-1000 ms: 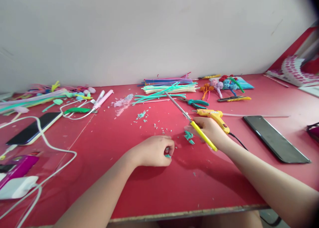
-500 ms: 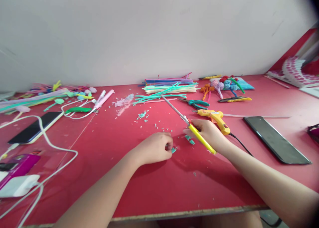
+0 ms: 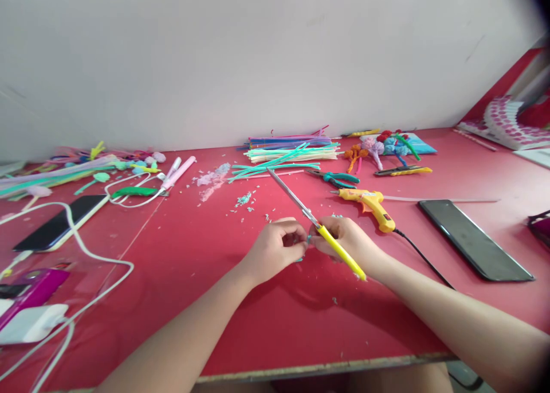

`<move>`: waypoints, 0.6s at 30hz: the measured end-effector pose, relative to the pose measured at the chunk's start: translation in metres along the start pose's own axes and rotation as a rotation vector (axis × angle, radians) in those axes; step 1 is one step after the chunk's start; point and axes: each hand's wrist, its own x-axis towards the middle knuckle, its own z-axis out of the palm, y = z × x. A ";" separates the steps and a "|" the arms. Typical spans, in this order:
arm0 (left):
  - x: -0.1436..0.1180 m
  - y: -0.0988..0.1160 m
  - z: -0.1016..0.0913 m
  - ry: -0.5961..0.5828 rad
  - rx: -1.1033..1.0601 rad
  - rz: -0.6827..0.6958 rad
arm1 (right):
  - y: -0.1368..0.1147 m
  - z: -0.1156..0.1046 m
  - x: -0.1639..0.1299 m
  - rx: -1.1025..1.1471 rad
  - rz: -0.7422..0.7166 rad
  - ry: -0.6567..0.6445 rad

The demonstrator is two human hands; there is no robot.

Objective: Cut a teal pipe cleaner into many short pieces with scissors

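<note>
Meeting over the middle of the red table point(image 3: 172, 250), the two hands pinch a small teal piece point(image 3: 307, 241) between their fingertips, and it shows only as a sliver of colour in the gap between them. The left hand point(image 3: 275, 250) has its grip curled closed on that piece, knuckles up. The right hand point(image 3: 344, 241) has its grip clenched around the yellow handle of the scissors point(image 3: 318, 227), while its fingertips also touch the teal piece; the metal blades point up and away to the left, toward the far wall. Just beyond the right hand lies a yellow glue gun point(image 3: 369, 201), its black cord trailing toward the near edge. Teal-handled pliers point(image 3: 339, 178) lie behind it, and a bundle of coloured pipe cleaners point(image 3: 292, 149) rests near the wall. Small teal clippings point(image 3: 244, 199) are scattered beyond the left hand. A dark phone point(image 3: 475, 238) lies face up well to the right.
</note>
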 end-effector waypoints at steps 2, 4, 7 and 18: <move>-0.001 0.000 0.002 0.049 0.069 0.018 | 0.001 0.000 0.001 -0.052 -0.021 0.026; -0.001 0.000 0.005 0.092 0.121 0.036 | 0.001 0.000 0.001 -0.119 -0.042 0.074; -0.001 0.000 0.007 0.133 0.115 0.041 | 0.002 0.001 0.002 -0.209 -0.063 0.128; 0.006 -0.003 -0.010 0.402 -0.440 0.000 | 0.004 -0.004 -0.001 -0.577 -0.096 0.220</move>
